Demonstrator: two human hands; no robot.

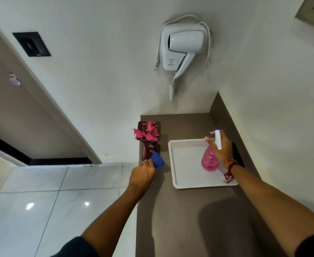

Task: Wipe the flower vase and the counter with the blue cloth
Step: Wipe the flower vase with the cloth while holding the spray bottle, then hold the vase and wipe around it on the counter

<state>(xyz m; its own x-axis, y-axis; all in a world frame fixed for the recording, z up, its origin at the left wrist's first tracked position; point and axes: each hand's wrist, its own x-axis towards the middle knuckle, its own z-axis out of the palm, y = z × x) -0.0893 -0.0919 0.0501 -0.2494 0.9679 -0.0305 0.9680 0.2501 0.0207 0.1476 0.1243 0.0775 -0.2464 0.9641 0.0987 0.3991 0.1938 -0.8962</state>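
Observation:
A dark red glass vase (148, 151) with pink flowers (147, 131) stands near the left edge of the grey-brown counter (180, 219). My left hand (142, 176) grips the blue cloth (158, 160), which presses against the vase's lower front. My right hand (220, 147) is closed around the white trigger head of a pink spray bottle (210, 160). The bottle is upright over the right part of a white tray (185, 164).
A white hair dryer (184, 49) hangs on the wall above the counter's far end, its coiled cord dangling. The counter's left edge drops to a glossy tiled floor (59, 201). A door (19, 112) stands at left. A wall borders the counter on the right.

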